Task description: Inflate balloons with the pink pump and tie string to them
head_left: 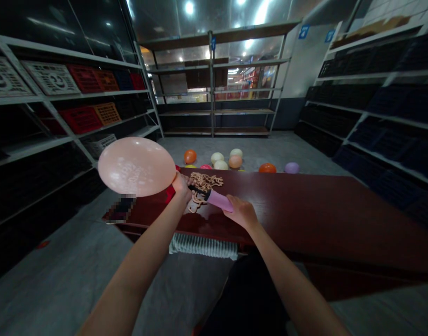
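Note:
A peach balloon (137, 166), blown up large with pale printing on it, stands out to the left over the table. My left hand (181, 186) is closed around its neck, at the black nozzle end of a hand pump. The pump's pink barrel (219, 200) points toward me and to the right. My right hand (240, 211) is wrapped round the near end of that barrel. Just beyond the pump lies a heap of limp, peach-coloured balloons (207, 181). Something red (169, 193) shows under my left wrist, partly hidden.
The dark red table (305, 205) spreads to the right. A blurred flat object (121, 208) lies at its left corner. Several blown-up balloons, one orange (190, 156) and one purple (292, 167), lie beyond it. A striped cloth (203, 246) hangs below the near edge. Shelves (212, 112) surround the room.

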### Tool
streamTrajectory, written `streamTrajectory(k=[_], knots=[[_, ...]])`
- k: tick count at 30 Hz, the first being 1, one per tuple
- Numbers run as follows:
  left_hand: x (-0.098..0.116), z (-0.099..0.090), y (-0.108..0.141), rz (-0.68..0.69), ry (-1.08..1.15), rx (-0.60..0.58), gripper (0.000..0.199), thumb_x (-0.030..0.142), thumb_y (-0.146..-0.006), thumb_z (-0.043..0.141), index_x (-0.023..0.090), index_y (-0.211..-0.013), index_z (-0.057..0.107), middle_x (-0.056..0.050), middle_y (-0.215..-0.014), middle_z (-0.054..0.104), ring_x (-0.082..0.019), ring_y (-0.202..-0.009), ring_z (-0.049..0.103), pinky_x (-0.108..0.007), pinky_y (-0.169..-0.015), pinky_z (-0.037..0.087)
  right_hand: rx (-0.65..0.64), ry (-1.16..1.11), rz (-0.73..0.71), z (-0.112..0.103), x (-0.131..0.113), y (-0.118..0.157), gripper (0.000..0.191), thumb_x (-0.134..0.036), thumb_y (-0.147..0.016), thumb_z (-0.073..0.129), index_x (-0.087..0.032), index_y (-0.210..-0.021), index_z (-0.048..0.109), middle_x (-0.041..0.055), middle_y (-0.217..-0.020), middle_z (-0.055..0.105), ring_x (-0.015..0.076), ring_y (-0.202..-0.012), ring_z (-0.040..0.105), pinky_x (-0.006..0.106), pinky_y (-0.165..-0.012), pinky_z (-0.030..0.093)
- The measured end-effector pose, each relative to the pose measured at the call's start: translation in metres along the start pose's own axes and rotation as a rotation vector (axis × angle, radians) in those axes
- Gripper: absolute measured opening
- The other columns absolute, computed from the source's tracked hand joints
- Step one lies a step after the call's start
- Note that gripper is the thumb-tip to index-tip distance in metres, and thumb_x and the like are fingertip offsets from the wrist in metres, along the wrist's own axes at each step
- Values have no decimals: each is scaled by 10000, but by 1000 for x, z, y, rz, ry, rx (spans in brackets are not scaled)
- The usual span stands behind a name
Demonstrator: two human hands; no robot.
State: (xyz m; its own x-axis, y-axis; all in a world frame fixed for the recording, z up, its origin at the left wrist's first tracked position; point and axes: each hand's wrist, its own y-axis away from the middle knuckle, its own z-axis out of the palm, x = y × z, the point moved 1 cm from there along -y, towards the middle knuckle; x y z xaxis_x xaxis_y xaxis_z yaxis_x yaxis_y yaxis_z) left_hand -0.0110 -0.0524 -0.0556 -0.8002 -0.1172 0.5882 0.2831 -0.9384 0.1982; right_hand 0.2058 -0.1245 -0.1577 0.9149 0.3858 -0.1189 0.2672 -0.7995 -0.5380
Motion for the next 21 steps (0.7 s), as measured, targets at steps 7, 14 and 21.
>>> streamTrajectory(k=[7,14,21], knots=[[67,1,-13,24,-50,-7,514,357,-1035,466,216,-646,161,88,-446,176,-71,-336,196,-216,-390,231,152,4,-82,-3,-4,3,311,-297,-898,557,-211,-1177,664,64,-927,750,213,-805,709,272,-690,471],[82,28,-17,129,-43,-64,548,481,-1026,490,209,-656,191,83,-460,183,-67,-346,205,-212,-395,223,201,-43,-16,5,6,2,335,-303,-852,648,-192,-1168,653,58,-941,766,205,-793,718,281,-707,493],[12,72,-21,142,-60,-117,572,527,-986,562,211,-644,229,83,-481,171,-63,-351,186,-237,-398,194,184,-63,196,4,14,0,401,-342,-825,687,-174,-1188,655,68,-953,772,223,-809,723,290,-683,481]])
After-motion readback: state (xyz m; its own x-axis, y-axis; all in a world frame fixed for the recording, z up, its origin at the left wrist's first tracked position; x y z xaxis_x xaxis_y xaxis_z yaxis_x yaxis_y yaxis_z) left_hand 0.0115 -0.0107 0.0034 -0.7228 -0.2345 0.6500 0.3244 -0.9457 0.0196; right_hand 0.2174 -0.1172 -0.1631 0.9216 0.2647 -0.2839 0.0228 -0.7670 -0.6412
